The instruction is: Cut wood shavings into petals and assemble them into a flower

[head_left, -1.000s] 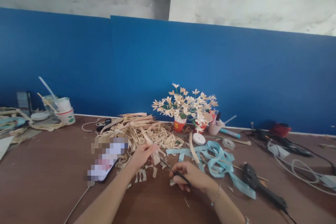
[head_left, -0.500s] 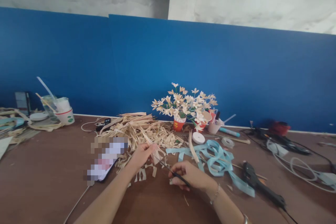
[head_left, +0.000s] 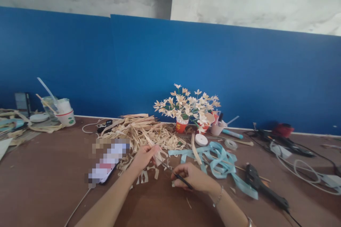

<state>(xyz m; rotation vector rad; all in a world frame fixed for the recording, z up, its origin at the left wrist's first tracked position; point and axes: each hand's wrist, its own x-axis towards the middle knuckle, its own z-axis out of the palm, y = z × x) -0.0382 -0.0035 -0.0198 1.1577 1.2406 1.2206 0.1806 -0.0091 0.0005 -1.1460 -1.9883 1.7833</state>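
Observation:
My left hand [head_left: 145, 156] pinches a pale dried husk strip [head_left: 158, 157] near the middle of the table. My right hand [head_left: 188, 177] is closed round dark scissors [head_left: 183, 181], whose tips point up and left and meet the lower end of the strip. Behind my left hand lies a heap of dried husks [head_left: 133, 129], and small cut scraps [head_left: 144, 177] are scattered just below the strip. To the right of the strip is a tangle of light blue ribbon [head_left: 220, 161].
Pale flowers [head_left: 186, 103] stand in red cups [head_left: 181, 126] at the back. A phone [head_left: 109, 163] lies left of my hands. A black glue gun [head_left: 266, 188] and cables [head_left: 306, 173] are on the right. A white cup [head_left: 66, 117] stands at the back left.

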